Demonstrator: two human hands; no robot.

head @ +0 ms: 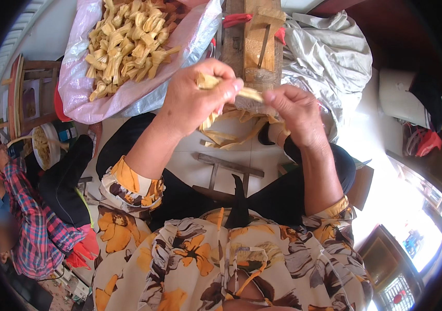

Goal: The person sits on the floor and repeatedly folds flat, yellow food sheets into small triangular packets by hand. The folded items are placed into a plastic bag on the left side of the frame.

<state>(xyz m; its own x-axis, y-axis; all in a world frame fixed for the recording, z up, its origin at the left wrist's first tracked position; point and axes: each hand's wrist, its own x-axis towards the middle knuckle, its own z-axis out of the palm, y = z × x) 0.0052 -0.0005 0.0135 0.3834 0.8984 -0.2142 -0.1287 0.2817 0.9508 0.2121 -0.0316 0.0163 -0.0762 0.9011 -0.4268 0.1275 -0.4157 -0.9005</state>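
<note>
My left hand (pixel 195 97) is closed around a folded pale-yellow strip (pixel 207 81) that looks like a dried plant or food strip. Part of the strip spans the gap to my right hand (pixel 298 112), whose thumb and fingers pinch its other end. Both hands are raised in front of a wooden bench (pixel 252 74). Beneath them, long yellow strips (pixel 227 142) hang in loose loops; whether these join the held piece is hidden. Left of the bench, a pile of knotted yellow strips (pixel 131 42) fills an open woven plastic sack (pixel 85 105).
A wood block (pixel 277 19) on the bench bears a thin dark metal blade (pixel 263 46). Grey cloth (pixel 330 58) lies to the right. A wooden stool frame (pixel 230 165) stands between my knees. At left, a seated person in a plaid shirt (pixel 34 225) is near a white bucket (pixel 46 145).
</note>
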